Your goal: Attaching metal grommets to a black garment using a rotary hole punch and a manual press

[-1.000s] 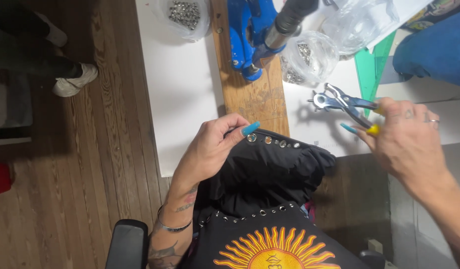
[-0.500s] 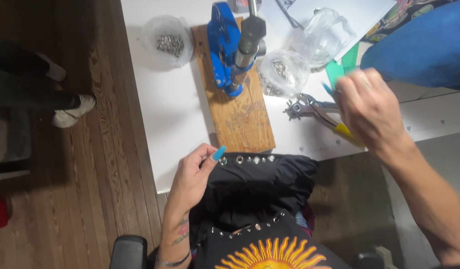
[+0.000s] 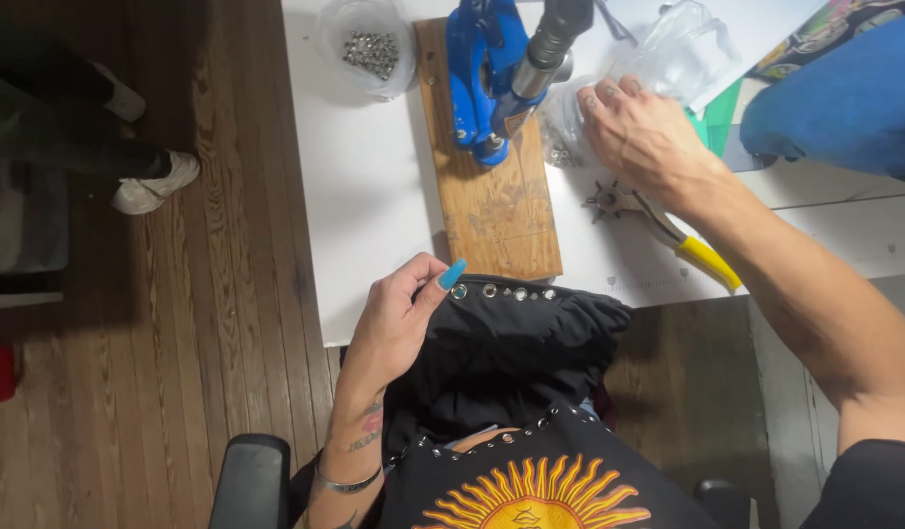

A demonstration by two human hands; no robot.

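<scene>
Pinching the edge of the black fabric garment with its row of silver metal eyelets (image 3: 501,323), the left hand (image 3: 398,318) has its fingers (image 3: 450,275) curled closed on the cloth right at the first eyelet, teal nail pointing along the row. The garment hangs off the front lip of the white desk (image 3: 364,196), mostly in the lap.

The right hand (image 3: 643,132) is over at the clear plastic bag of small metal parts (image 3: 568,127), fingers bent down into it. I can't tell if they've got anything pinched yet, the fingertips are hidden.

If I were doing this bit, I'd say keep that left pinch steady so the spot on the hem doesn't get lost, and fish out just one piece, since they look tiny and easy to spill. Then the fabric edge would want to lie flat on the worn wooden board (image 3: 491,186) under the blue hand press with the black handle (image 3: 491,69), no folds doubled beneath.

Lying just beside the right wrist is a revolving hole punch plier with yellow grips (image 3: 668,230), touching nothing. Farther back there's a round clear tub of silver eyelets (image 3: 372,47), well apart from both hands.
</scene>
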